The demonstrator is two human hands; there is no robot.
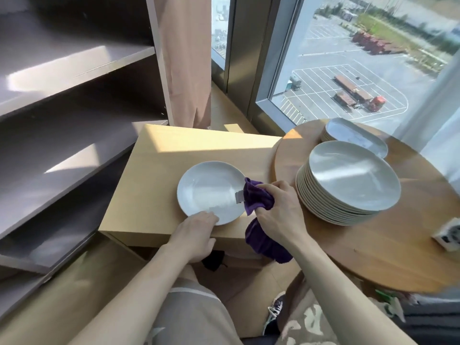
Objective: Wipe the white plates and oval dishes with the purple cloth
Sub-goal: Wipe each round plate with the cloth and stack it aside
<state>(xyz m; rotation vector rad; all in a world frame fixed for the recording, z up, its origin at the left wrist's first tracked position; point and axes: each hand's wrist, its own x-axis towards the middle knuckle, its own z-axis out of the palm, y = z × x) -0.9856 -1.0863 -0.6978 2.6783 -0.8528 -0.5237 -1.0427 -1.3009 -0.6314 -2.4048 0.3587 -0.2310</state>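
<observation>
A single white plate [209,190] lies on the light wooden box table [159,175]. My left hand [196,232] holds its near rim, thumb on the edge. My right hand [278,207] grips the bunched purple cloth [256,195] at the plate's right rim; the cloth's tail hangs down below my wrist. A tall stack of white plates [348,180] stands on the round wooden table [398,245] to the right. Behind it sits a short stack of oval dishes [353,135].
Grey shelving [62,100] fills the left side. A beige curtain [186,61] and a large window [348,58] are behind the tables. A white power block [448,232] lies at the round table's right edge. My knees and a shoe show below.
</observation>
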